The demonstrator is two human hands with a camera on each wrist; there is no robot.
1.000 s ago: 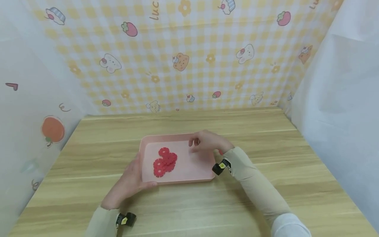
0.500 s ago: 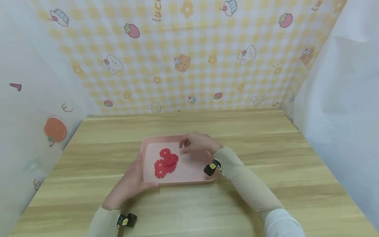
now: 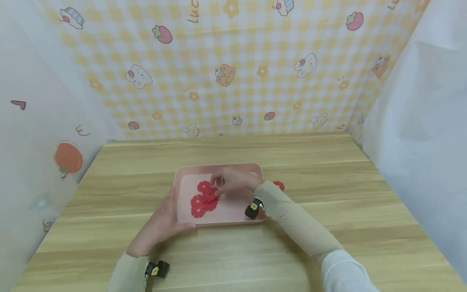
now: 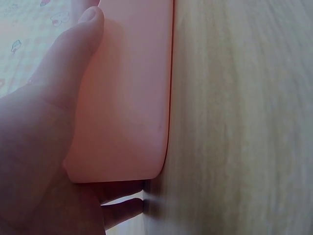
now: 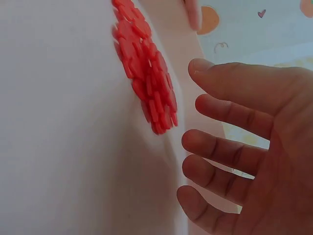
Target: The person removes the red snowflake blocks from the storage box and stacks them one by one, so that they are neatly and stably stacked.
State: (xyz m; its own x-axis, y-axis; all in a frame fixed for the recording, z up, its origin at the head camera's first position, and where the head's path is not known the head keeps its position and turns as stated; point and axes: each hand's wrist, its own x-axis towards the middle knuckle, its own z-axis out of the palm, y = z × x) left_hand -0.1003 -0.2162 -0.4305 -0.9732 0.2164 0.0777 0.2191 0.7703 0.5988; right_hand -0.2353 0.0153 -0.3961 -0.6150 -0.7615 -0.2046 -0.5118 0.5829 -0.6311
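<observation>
Discs (image 3: 198, 201), red and notched round the rim, lay overlapping in the left half of the pink tray (image 3: 230, 217), toward its left edge; each looked thin, light and stiff, likely plastic, hard to break and perhaps a little slick; they seemed best pinched by the notched rim, wherever one stood proud of its neighbours; the tray itself seemed light and firm, best steadied at a corner; the right hand (image 3: 235, 178) hung at the discs' right side, its fingers parted and holding nothing; the left hand (image 3: 164, 215) gripped the tray's near left corner; a single disc (image 3: 279, 185) lay on the table (image 3: 233, 259), beyond the tray's right edge, partly behind the sleeve (image 3: 279, 202); on the wall cloth (image 3: 251, 48) the letters "LUC" (image 3: 193, 12) were readable, cut off above; the yellow patch (image 3: 254, 206) at the right wrist was too small to read.
</observation>
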